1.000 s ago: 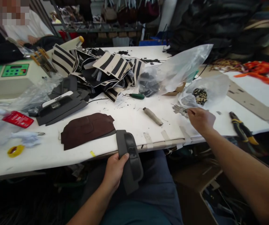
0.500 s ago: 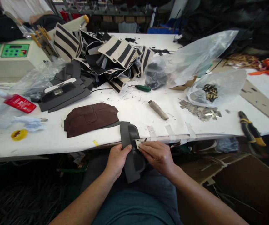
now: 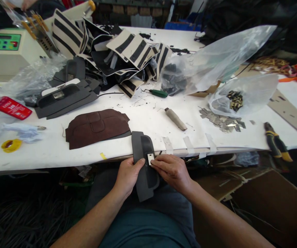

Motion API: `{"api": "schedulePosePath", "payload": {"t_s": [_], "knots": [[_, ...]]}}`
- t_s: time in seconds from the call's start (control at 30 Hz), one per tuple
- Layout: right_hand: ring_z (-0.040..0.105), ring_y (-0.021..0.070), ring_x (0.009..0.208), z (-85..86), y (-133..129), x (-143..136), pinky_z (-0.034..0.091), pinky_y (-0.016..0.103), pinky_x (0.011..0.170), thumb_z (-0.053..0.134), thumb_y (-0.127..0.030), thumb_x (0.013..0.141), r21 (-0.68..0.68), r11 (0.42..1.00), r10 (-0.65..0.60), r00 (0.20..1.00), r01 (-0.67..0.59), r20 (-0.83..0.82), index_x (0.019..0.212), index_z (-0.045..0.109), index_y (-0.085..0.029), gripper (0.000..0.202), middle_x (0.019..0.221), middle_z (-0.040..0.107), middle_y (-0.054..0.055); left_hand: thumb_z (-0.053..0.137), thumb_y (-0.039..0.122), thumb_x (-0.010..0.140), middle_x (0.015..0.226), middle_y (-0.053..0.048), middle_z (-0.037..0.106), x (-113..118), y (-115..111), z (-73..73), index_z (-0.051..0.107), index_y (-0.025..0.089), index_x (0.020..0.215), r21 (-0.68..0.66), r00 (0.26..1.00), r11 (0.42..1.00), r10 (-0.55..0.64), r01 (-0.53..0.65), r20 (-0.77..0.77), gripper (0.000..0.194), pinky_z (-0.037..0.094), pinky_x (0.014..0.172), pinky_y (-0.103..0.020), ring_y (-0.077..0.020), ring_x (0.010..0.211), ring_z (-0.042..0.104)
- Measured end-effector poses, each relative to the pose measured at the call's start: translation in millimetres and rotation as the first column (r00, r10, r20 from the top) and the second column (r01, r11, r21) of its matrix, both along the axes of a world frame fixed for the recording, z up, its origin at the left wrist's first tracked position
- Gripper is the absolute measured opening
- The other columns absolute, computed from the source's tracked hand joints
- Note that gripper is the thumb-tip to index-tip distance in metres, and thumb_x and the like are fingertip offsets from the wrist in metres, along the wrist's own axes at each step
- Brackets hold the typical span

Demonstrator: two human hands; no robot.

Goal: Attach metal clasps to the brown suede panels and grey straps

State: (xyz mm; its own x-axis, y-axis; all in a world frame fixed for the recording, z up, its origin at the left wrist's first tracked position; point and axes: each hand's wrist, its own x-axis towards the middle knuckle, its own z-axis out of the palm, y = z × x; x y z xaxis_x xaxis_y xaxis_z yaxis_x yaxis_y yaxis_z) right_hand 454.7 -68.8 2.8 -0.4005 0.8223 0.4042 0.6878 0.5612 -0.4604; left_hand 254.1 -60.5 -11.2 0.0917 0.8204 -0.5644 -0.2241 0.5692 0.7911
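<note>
My left hand (image 3: 129, 174) grips a dark grey shaped panel (image 3: 142, 184) at the table's front edge, its thumb pressing on the front face. The panel has a raised, rounded black section along its right side. On that section lies a small flat metal plate (image 3: 150, 158) with holes in it. The fingertips of my right hand (image 3: 172, 170) pinch the plate's right edge against the panel. Left of the panel, a brown leather piece (image 3: 98, 126) with a raised tab shape rests on a grey layer.
Beyond lie a cloth-wrapped tool (image 3: 175, 119), a green-handled hook tool (image 3: 158, 93) and loose metal plates (image 3: 222, 120). Pliers (image 3: 277, 142) sit at the right edge. A red glue bottle (image 3: 11, 107) and yellow tape roll (image 3: 11, 145) are left. Striped panels (image 3: 134, 49) are heaped behind.
The metal plate now sits flatter and more upright on the panel, with more of its face showing. My right fingers have shifted slightly down its edge. The camera view has turned a little.
</note>
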Motion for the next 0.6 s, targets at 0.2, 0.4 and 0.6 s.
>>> {"api": "schedulePosePath", "payload": {"t_s": [0.2, 0.4, 0.6], "knots": [[0.075, 0.0199, 0.086, -1.4, -0.4, 1.5, 0.057, 0.032, 0.074, 0.065, -0.024, 0.101, 0.017, 1.0, -0.008, 1.0, 0.008, -0.015, 0.108, 0.08, -0.025, 0.016, 0.1, 0.081, 0.006, 0.086, 0.047, 0.073, 0.082, -0.007, 0.08, 0.1, 0.2, 1.8, 0.079, 0.012, 0.093, 0.0, 1.0, 1.0, 0.008, -0.008, -0.004, 0.041, 0.056, 0.067, -0.03, -0.0213, 0.069, 0.072], [0.076, 0.0205, 0.089, -6.3, -0.4, 0.1, 0.058, 0.034, 0.078, 0.065, -0.027, 0.102, -0.013, 0.999, -0.038, 0.999, 0.038, -0.028, 0.109, 0.08, -0.027, 0.017, 0.102, 0.081, 0.006, 0.087, 0.047, 0.071, 0.079, -0.007, 0.079, 0.8, 0.0, 2.7, 0.08, 0.012, 0.09, -0.012, 1.0, 1.0, 0.011, -0.011, -0.021, 0.041, 0.055, 0.064, -0.03, -0.0216, 0.066, 0.071], [0.073, 0.0204, 0.088, -3.9, 3.9, 1.1, 0.053, 0.033, 0.076, 0.064, -0.026, 0.102, -0.051, 0.999, 0.016, 0.999, -0.015, 0.033, 0.11, 0.079, -0.025, 0.018, 0.102, 0.079, 0.007, 0.086, 0.047, 0.072, 0.077, -0.006, 0.079, -0.1, -0.7, -0.3, 0.079, 0.012, 0.09, -0.015, 0.999, 1.0, 0.013, -0.013, -0.044, 0.04, 0.054, 0.061, -0.028, -0.0204, 0.064, 0.069]]}}
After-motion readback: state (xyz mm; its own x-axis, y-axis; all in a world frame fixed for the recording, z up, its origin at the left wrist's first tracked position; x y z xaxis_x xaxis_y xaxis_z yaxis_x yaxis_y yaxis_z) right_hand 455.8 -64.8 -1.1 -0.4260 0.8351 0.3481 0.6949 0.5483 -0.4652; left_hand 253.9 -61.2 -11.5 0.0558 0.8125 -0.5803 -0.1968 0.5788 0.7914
